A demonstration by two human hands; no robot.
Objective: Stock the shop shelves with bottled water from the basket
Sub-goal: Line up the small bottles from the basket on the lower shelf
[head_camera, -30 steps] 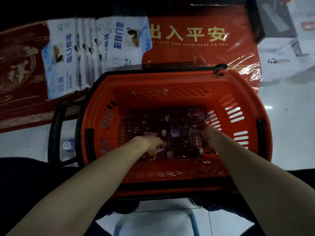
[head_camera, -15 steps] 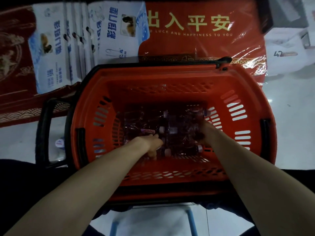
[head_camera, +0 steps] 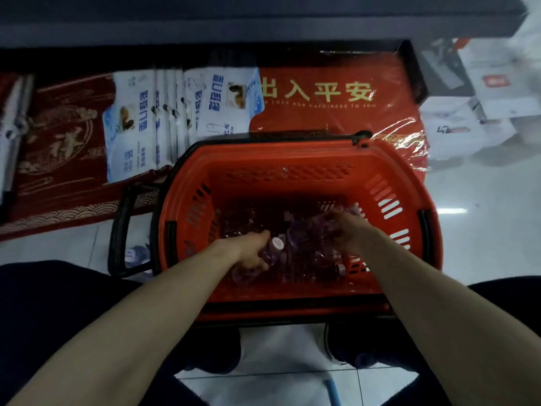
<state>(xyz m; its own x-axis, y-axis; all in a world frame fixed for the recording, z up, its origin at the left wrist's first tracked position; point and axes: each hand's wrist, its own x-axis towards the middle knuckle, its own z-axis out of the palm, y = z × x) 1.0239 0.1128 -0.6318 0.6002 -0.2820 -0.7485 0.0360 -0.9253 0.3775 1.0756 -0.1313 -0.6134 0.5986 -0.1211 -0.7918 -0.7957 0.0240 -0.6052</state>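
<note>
A red plastic basket (head_camera: 292, 159) with black handles stands on the floor in front of me. Several clear water bottles with pale caps (head_camera: 304, 253) lie in its bottom. My left hand (head_camera: 250, 253) grips one bottle (head_camera: 265, 262) near its neck, the cap pointing right and the body lifted toward me. My right hand (head_camera: 348, 232) grips another bottle (head_camera: 317, 230) at the right side of the basket, raised a little above the pile.
Behind the basket, red doormats with gold lettering (head_camera: 330, 92) and white-blue packets (head_camera: 181, 112) lie under a dark shelf edge (head_camera: 263, 22). White boxes (head_camera: 468, 112) sit at the right. A loose bottle (head_camera: 136, 256) lies on the tile floor left of the basket.
Both hands have closed round bottles and lifted them off the pile. The camera has tilted up, so the basket sits lower in view and the shelf edge shows.
</note>
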